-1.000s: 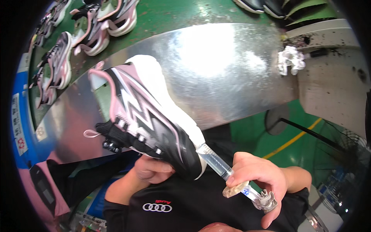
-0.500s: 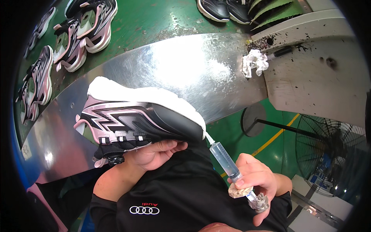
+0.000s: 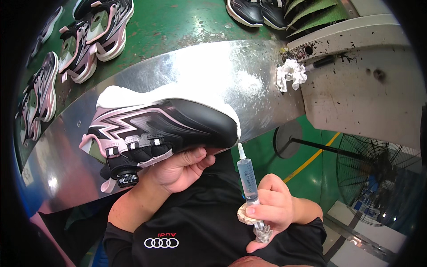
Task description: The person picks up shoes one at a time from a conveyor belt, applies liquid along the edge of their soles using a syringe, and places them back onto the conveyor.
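A black and pink sneaker [image 3: 164, 127] with a white sole lies on its side in the air, toe to the right. My left hand [image 3: 180, 169] holds it from below by the upper, fingers closed against it. In my right hand [image 3: 273, 200] is a clear syringe [image 3: 247, 178] partly filled with clear liquid, pointing up. Its white nozzle tip is at the toe, by the seam between sole and upper; I cannot tell whether it touches. Wrapping covers the syringe's finger flange and plunger end, where my thumb rests.
Several similar sneakers [image 3: 109, 31] stand on the green surface at far left. A black pair [image 3: 260, 11] sits at the top. Crumpled white tissue [image 3: 291, 75] lies on the metal ledge [image 3: 204, 66] beside a dark-handled tool [image 3: 321, 62]. A black fan [image 3: 378, 173] stands at right.
The sneaker has rolled so more of its upper shows and less sole. The syringe has moved left and stands more upright, its tip still at the toe.
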